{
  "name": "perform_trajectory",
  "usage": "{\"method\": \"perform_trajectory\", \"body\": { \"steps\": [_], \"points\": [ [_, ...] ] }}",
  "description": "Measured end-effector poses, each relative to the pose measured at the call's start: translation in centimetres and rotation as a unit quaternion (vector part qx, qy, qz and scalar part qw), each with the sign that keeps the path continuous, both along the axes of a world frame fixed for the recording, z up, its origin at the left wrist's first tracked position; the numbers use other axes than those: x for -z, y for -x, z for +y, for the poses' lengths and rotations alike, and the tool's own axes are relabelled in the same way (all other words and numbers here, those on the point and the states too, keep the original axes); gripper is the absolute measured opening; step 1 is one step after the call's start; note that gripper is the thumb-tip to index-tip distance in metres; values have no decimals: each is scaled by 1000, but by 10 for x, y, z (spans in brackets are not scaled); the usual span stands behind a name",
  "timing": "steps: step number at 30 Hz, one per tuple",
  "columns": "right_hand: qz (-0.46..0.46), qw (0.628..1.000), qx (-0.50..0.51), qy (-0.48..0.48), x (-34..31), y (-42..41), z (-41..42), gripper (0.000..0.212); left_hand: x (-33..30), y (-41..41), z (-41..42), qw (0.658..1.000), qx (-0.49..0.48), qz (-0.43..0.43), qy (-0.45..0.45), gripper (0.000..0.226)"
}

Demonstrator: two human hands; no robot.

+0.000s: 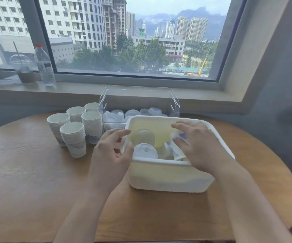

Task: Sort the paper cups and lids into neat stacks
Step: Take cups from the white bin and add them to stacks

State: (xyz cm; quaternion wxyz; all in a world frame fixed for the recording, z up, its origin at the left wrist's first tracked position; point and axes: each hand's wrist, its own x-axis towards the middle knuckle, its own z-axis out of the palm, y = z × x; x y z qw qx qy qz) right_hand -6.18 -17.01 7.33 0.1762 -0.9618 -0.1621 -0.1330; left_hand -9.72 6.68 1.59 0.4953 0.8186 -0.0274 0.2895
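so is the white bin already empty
No, the white bin holds at least two white lids and a few paper cups, with the right hand reaching in over them.

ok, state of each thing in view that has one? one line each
left hand: open, fingers loosely curled, at the white bin's left rim
right hand: open, reaching into the bin over a paper cup
white bin: uncovered, loose lids and cups inside
paper cup: lying tipped in the bin
cup stacks: five, upright, nested
clear bin: uncovered, lids inside
water bottle: capped, upright
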Motion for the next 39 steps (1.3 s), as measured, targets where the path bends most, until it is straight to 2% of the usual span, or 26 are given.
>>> {"method": "perform_trajectory", "body": {
  "steps": [3,7,10,13,17,20,24,27,30,34,39],
  "points": [
    [18,1000,-2,19,-2,-4,-6,40,0,0,-2,1000,-9,2,1,35],
    [-36,999,-10,22,-6,-2,-12,31,2,-1,-3,1000,-6,6,9,34],
    [-49,999,-9,-20,-7,3,-21,18,4,-2,-4,1000,-1,7,10,30],
    [-52,997,3,-61,-6,8,-31,14,5,-1,-3,1000,11,11,11,22],
    [-81,983,7,-166,-4,16,-43,15,-2,1,-4,1000,-5,1,-14,36],
    [-111,955,6,-274,-5,18,-46,15,-11,4,-14,997,-46,-30,-57,38],
    [-122,918,-34,-376,-12,21,-38,18,-31,14,-42,997,5,-65,-42,36],
    [-102,908,-70,-401,-11,21,-27,20,-39,15,-55,994,40,-59,-80,47],
    [-57,895,-104,-430,-6,19,-18,26,-38,13,-55,997,55,-9,-57,69],
    [33,871,-157,-464,-1,14,-11,32,-36,6,-53,996,85,-5,-25,68],
    [77,893,-174,-409,4,6,-4,30,-38,-9,-49,985,131,-36,104,66]
  ]
}}
